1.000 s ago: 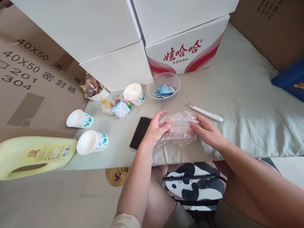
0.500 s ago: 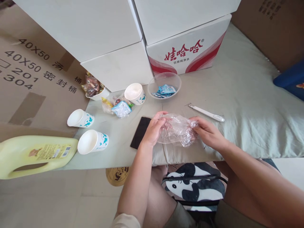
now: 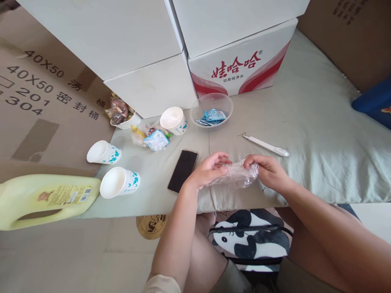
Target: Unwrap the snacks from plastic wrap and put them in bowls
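Note:
A crumpled clear plastic bag (image 3: 236, 174) stretches between my two hands, low over the cloth near its front edge. My left hand (image 3: 210, 167) holds its left end, with the thumb along the plastic and the fingers loosely curled behind. At the other end, my right hand (image 3: 265, 171) pinches the bunched plastic, fingers folded inward. Just left of my left hand lies a dark phone (image 3: 182, 171). A white utility knife (image 3: 265, 145) rests beyond my right hand. Behind them, a clear plastic bowl (image 3: 226, 118) contains several blue packets (image 3: 214, 116).
Paper cups (image 3: 113, 183) stand at the left, beside a pale yellow jug (image 3: 49, 195). Wrapped snacks (image 3: 155, 140) lie by another paper cup (image 3: 172, 120). White boxes (image 3: 146, 89) and a red-and-white carton (image 3: 238, 67) line the back. A panda-patterned cushion (image 3: 250, 238) shows below the edge.
The plastic bag has been drawn into a narrower, flatter bunch. My left hand has shifted right and slightly down, uncovering more of the phone. My right hand has moved slightly.

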Demonstrator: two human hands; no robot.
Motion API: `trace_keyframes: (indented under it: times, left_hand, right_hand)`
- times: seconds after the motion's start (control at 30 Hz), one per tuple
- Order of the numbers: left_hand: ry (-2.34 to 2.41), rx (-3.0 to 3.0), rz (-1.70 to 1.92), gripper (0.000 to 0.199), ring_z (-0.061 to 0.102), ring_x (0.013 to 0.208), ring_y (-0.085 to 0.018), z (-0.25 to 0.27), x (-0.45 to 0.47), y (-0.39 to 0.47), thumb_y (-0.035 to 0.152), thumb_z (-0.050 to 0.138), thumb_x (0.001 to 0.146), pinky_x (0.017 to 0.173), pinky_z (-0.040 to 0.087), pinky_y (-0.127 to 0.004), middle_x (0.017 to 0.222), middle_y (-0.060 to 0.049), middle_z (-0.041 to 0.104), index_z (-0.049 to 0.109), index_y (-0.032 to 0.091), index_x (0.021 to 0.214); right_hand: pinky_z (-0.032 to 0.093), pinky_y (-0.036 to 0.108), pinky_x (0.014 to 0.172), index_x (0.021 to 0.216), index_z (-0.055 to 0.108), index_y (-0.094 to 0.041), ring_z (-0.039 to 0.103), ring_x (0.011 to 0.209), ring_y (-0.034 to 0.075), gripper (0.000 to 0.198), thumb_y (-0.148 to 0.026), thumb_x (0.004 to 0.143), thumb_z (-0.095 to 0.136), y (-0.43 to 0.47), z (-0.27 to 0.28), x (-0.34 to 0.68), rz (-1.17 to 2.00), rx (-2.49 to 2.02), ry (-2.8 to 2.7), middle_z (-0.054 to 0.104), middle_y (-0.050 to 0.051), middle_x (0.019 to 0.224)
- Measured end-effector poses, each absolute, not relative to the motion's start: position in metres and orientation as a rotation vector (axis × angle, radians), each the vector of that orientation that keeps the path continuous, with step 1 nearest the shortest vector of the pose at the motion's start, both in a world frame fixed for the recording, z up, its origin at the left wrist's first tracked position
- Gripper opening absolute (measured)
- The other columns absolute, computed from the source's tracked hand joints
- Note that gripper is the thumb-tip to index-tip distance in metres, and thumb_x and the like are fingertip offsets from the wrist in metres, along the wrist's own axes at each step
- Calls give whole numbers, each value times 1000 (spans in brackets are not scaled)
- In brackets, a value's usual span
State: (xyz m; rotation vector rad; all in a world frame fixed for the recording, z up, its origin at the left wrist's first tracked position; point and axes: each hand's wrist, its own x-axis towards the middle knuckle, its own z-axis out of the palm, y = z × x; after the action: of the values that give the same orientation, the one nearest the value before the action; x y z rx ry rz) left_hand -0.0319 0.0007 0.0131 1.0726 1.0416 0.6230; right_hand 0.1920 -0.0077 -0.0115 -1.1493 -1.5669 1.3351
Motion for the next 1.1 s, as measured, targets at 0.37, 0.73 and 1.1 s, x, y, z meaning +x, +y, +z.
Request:
trace_keyframes:
  times: [0.37, 0.73, 1.1]
  left_hand:
    - [1144, 1159, 632, 28, 61, 71, -11, 11, -31, 1, 25, 73, 72, 70, 48, -25, 80, 0, 65, 64, 17, 97]
    - [1196, 1065, 782, 27, 60, 64, -8, 8, -29, 6, 26, 76, 71, 66, 47, -22, 81, 1, 65, 63, 16, 92]
    - [1235, 1057, 834, 31, 58, 68, -8, 9, -30, 6, 34, 80, 69, 66, 46, -22, 83, 1, 63, 63, 16, 89]
  right_hand:
    - [38, 28, 56, 76, 66, -22, 50, 60, 15, 19, -27, 72, 48, -9, -8, 190, 1401, -1259, -1497, 59, 1, 65]
    - [48, 33, 65, 90, 70, -24, 58, 65, 19, 23, -30, 81, 51, -10, -5, 193, 1459, -1239, -1501, 67, 1, 69]
    - [41, 30, 56, 84, 66, -24, 51, 60, 16, 23, -44, 88, 54, -9, -8, 192, 1307, -1309, -1537, 57, 0, 64]
